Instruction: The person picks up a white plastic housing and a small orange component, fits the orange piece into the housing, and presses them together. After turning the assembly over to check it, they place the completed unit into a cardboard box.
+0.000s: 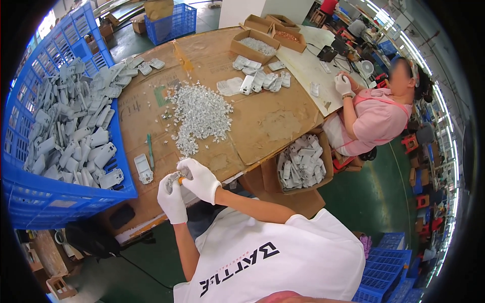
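Both my hands wear white gloves and meet close together over the near edge of the cardboard-covered table. My left hand (172,201) is closed around a small grey plastic casing (174,178), mostly hidden by the fingers. Against it, my right hand (201,181) is closed in a pinch, and a small orange piece (181,180) shows between the two hands. What the right fingertips hold is too covered to make out. Just left of them a pale grey casing (143,169) lies flat, with a thin green stick-like tool (150,151) beyond it. A heap of small whitish parts (202,113) spreads ahead.
A blue crate (60,202) full of grey casings stands at the left. More casings (260,81) lie farther back, near a cardboard box of small parts (255,46). An open carton of casings (303,161) sits below the table's right edge. A gloved co-worker (379,113) sits at right.
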The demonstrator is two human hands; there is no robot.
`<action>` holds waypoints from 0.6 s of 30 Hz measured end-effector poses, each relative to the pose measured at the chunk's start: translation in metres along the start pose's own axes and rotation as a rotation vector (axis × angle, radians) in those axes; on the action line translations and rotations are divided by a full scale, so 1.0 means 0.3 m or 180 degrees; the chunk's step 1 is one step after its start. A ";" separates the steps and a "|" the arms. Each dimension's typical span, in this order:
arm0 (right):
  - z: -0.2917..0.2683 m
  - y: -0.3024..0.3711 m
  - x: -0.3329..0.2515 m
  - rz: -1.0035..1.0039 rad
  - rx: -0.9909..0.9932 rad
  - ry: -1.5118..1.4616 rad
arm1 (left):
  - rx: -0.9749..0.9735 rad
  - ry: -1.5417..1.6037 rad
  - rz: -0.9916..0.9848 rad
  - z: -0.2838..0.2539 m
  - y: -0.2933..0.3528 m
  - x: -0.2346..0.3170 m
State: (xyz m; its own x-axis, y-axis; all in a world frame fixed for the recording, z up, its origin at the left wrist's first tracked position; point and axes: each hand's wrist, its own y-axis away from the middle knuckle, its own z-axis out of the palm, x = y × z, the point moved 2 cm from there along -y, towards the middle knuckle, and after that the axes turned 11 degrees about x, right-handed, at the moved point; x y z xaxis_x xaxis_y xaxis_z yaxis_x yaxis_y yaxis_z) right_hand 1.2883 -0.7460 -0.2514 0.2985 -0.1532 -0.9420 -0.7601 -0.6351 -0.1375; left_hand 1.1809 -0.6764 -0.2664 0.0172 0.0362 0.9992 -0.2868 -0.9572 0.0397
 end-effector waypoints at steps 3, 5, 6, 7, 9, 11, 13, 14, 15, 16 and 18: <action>0.003 0.004 0.014 -0.0140 -0.0303 -0.0356 | 0.0230 -0.0411 0.0137 -0.014 -0.001 -0.006; 0.004 0.005 0.009 -0.0362 -0.0506 -0.0398 | 0.0548 -0.0927 0.0438 -0.047 0.012 0.011; -0.021 0.002 -0.026 -0.0163 -0.0636 -0.0755 | 0.0459 -0.0906 0.0501 -0.061 0.003 -0.024; -0.044 -0.010 -0.026 -0.0028 -0.0708 -0.0755 | 0.0523 -0.0799 0.0370 -0.053 0.009 -0.017; -0.073 -0.068 -0.015 -0.0311 -0.0422 -0.0527 | 0.0369 0.0143 -0.0070 -0.059 -0.011 -0.144; -0.088 -0.156 -0.025 -0.0865 -0.0160 0.0242 | 0.0106 0.0814 -0.0905 -0.060 0.012 -0.039; -0.038 -0.247 -0.056 -0.2376 -0.0049 0.1093 | 0.0234 0.0857 -0.1032 -0.085 0.020 -0.023; 0.008 -0.272 -0.071 -0.2645 -0.0287 0.1264 | 0.0236 0.0900 -0.1165 -0.092 0.027 -0.023; 0.058 -0.297 -0.077 -0.2973 -0.0519 0.1454 | 0.0265 0.0911 -0.1156 -0.101 0.033 -0.015; 0.109 -0.323 -0.074 -0.3298 -0.0747 0.1649 | 0.0196 0.1102 -0.1203 -0.106 0.038 -0.008; 0.200 -0.364 -0.080 -0.3623 -0.0950 0.1797 | 0.0166 0.1302 -0.1234 -0.132 0.038 0.004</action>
State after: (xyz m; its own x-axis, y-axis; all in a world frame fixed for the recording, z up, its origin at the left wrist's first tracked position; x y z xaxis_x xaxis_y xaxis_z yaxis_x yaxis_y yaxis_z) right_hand 1.3296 -0.6276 -0.2322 0.9409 0.3301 -0.0752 0.2130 -0.7498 -0.6264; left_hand 1.1398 -0.6759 -0.2645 -0.2638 0.4865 0.8329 -0.2855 -0.8642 0.4143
